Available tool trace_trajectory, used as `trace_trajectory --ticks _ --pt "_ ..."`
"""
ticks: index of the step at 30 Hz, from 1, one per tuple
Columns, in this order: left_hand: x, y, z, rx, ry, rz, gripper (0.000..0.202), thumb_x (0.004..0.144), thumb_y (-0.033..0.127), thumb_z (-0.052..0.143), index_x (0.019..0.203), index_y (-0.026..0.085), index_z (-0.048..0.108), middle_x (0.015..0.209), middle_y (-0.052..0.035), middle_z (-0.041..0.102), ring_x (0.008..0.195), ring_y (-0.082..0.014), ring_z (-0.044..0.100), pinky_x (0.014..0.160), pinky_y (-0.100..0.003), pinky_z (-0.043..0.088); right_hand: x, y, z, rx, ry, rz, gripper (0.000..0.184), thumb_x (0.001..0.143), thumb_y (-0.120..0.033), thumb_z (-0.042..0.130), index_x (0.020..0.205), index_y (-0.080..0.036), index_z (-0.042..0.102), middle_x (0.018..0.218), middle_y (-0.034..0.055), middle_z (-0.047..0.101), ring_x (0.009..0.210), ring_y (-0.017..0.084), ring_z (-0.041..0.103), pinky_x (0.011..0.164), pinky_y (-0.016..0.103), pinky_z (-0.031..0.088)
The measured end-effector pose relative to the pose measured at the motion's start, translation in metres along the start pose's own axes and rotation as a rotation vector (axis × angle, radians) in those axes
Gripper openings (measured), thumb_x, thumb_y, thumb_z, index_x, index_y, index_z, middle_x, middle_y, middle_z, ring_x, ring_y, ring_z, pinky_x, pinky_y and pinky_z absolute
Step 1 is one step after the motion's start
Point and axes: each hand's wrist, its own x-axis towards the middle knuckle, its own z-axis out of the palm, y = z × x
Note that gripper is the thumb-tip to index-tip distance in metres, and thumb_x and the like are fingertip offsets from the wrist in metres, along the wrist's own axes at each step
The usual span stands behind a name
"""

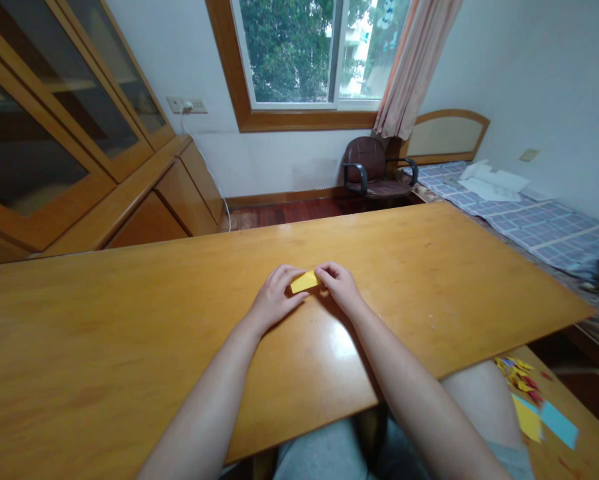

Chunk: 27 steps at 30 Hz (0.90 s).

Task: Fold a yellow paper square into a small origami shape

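Observation:
A small folded strip of yellow paper (304, 283) is held just over the wooden table (129, 333), near the middle of the view. My right hand (341, 287) pinches its right end between thumb and fingers. Around the left end curls my left hand (275, 299), its fingers along the far edge and its thumb along the near edge. The hands are close together, with the strip between them. Part of the strip's right end is hidden by my right fingers.
At the lower right, a lower wooden surface bears a pile of yellow and red folded papers (519, 377), a yellow sheet (528, 420) and a blue sheet (559, 425). Beyond the table stand a brown armchair (367, 163), a bed (534, 227) and a glass-door cabinet (144, 187).

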Motion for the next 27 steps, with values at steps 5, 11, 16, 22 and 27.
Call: trace_trajectory --ticks 5,11,16,22,27 --pt "-0.0001 -0.0023 -0.0004 0.037 0.014 -0.001 0.036 0.084 0.033 0.064 0.119 0.025 0.059 0.108 -0.0057 0.061 0.105 -0.0225 0.057 0.095 -0.039 0.046 -0.0006 0.0001 -0.0004 -0.034 -0.002 -0.006 0.029 0.078 -0.046 0.060 0.073 -0.017 0.060 0.059 -0.0023 0.054 0.054 0.012 0.049 0.052 0.023 0.039" --pt "0.0006 -0.0027 -0.0004 0.036 0.007 0.009 0.035 0.085 0.037 0.063 0.117 0.023 0.060 0.106 -0.0058 0.063 0.102 -0.0221 0.057 0.092 -0.037 0.046 0.0005 0.0056 -0.0008 -0.108 -0.010 -0.051 0.027 0.081 -0.043 0.057 0.076 -0.017 0.062 0.064 -0.0018 0.056 0.060 0.013 0.051 0.056 0.023 0.040" --pt "0.0003 -0.0029 0.0004 0.044 0.010 -0.001 0.033 0.085 0.035 0.063 0.115 0.022 0.061 0.106 -0.0059 0.063 0.101 -0.0220 0.057 0.092 -0.037 0.046 0.0001 0.0063 -0.0010 -0.123 -0.010 -0.084 0.026 0.082 -0.042 0.058 0.076 -0.017 0.062 0.063 -0.0023 0.055 0.060 0.013 0.051 0.057 0.023 0.040" --pt "0.0015 0.0003 -0.0009 -0.024 0.044 -0.078 0.033 0.084 0.037 0.063 0.114 0.023 0.061 0.104 -0.0050 0.063 0.096 -0.0202 0.059 0.085 -0.033 0.048 -0.0020 0.0017 -0.0002 -0.054 -0.032 -0.080 0.027 0.083 -0.044 0.059 0.081 -0.017 0.064 0.067 -0.0008 0.060 0.062 0.013 0.053 0.058 0.023 0.042" --pt "0.0032 0.0000 -0.0014 -0.097 0.099 -0.172 0.032 0.084 0.040 0.062 0.111 0.022 0.062 0.105 -0.0053 0.063 0.095 -0.0194 0.060 0.077 -0.029 0.049 -0.0053 -0.0007 -0.0002 0.040 -0.135 -0.067 0.029 0.081 -0.044 0.064 0.089 -0.017 0.066 0.076 0.0019 0.066 0.065 0.013 0.058 0.063 0.025 0.047"
